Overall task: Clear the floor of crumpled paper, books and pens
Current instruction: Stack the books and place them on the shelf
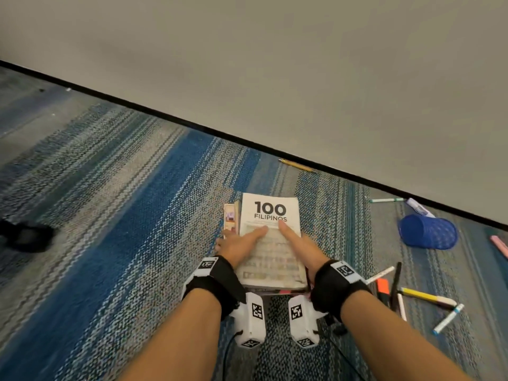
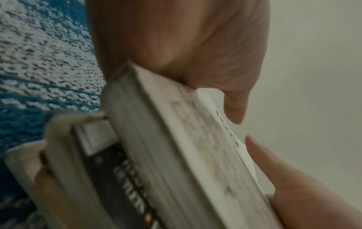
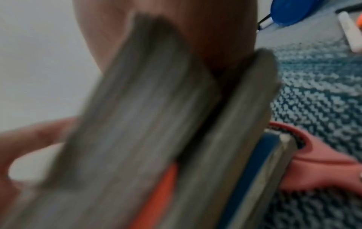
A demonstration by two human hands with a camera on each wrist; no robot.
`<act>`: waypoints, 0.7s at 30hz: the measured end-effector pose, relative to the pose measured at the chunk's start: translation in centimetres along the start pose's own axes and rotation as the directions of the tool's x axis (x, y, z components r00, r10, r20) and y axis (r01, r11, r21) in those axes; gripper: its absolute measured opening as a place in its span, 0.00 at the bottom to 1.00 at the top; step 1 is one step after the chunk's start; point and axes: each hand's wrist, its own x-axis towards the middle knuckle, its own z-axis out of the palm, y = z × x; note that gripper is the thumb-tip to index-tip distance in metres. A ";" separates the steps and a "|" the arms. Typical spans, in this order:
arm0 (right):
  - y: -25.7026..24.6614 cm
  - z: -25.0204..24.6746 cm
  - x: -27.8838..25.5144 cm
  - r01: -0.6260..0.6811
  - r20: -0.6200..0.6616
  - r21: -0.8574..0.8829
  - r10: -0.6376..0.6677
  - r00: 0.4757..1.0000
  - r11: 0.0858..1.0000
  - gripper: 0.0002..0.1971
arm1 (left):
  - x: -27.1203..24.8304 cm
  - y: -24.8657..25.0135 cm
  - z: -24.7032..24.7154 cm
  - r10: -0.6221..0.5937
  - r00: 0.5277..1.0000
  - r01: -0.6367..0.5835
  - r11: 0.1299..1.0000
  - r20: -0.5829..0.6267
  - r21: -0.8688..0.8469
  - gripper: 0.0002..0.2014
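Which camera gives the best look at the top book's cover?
The head view: the top book faces up, title readable. The left wrist view shows its cover edge-on and blurred; the right wrist view shows only blurred page edges.

Rough woven carpet (image 1: 115, 193), matt paper book cover (image 1: 270, 213), blue plastic mesh cup (image 1: 428, 231), smooth matt wall (image 1: 302, 64)

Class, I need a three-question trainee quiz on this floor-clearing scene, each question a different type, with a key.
1. True or false: both hands grip the stack of books.
2. Which word is printed under "100" on the top white book?
3. Multiple choice: the blue mesh pen cup is A) upright, B) lying on its side, C) on the books.

Key: 1 true: left hand, right hand. 2 FILIPINOS. 3 B.
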 end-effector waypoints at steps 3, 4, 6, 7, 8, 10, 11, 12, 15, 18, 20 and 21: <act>-0.6 0.0 -1.1 -0.030 0.162 0.160 0.004 0.987 0.987 0.25 | -0.7 0.2 -0.1 0.011 0.999 -0.011 1.000 0.033 -0.005 0.69; -0.8 -0.1 -1.1 -0.040 0.204 0.181 0.002 0.979 0.983 0.23 | -0.7 0.1 -0.1 0.020 0.999 -0.018 0.999 0.046 -0.043 0.69; -1.4 0.0 -1.5 -0.067 0.257 0.210 0.011 0.966 0.975 0.22 | 0.2 -0.4 -0.1 0.033 0.998 -0.025 0.991 0.056 -0.134 0.65; -1.6 0.2 -1.6 -0.077 0.263 0.214 0.018 0.965 0.974 0.22 | 1.0 -0.9 -0.2 0.021 0.998 -0.011 0.983 0.056 -0.186 0.60; -1.6 0.2 -1.5 -0.088 0.267 0.218 0.028 0.963 0.972 0.23 | 1.6 -1.3 -0.4 0.005 0.998 0.009 0.972 0.059 -0.234 0.55; -1.4 0.1 -1.4 -0.119 0.278 0.245 0.048 0.959 0.962 0.24 | 1.5 -1.6 -0.6 -0.047 0.997 0.062 0.954 0.059 -0.293 0.45; -1.3 0.0 -1.7 -0.136 0.283 0.264 0.058 0.957 0.955 0.23 | 1.3 -1.6 -0.5 -0.057 0.998 0.067 0.953 0.042 -0.297 0.45; -1.2 -0.2 -1.8 -0.147 0.288 0.282 0.063 0.956 0.948 0.22 | 0.8 -1.4 -0.4 -0.058 0.998 0.058 0.964 0.007 -0.258 0.46; -0.9 -1.0 -2.3 -0.127 0.318 0.310 0.023 0.948 0.942 0.19 | 0.0 -0.6 0.0 0.001 0.998 0.011 0.980 0.062 -0.198 0.54; -1.0 -2.3 -2.7 -0.028 0.339 0.275 -0.069 0.938 0.961 0.18 | -2.0 1.3 -0.6 0.090 0.974 -0.031 0.961 0.208 -0.275 0.57; -2.0 -3.3 -3.1 0.088 0.320 0.216 -0.155 0.935 0.973 0.21 | -3.4 3.2 -1.2 0.220 0.942 -0.146 0.949 0.253 -0.279 0.46; -2.7 -3.8 -3.2 0.160 0.320 0.183 -0.212 0.924 0.970 0.23 | -4.0 4.3 -1.2 0.286 0.920 -0.205 0.934 0.269 -0.291 0.38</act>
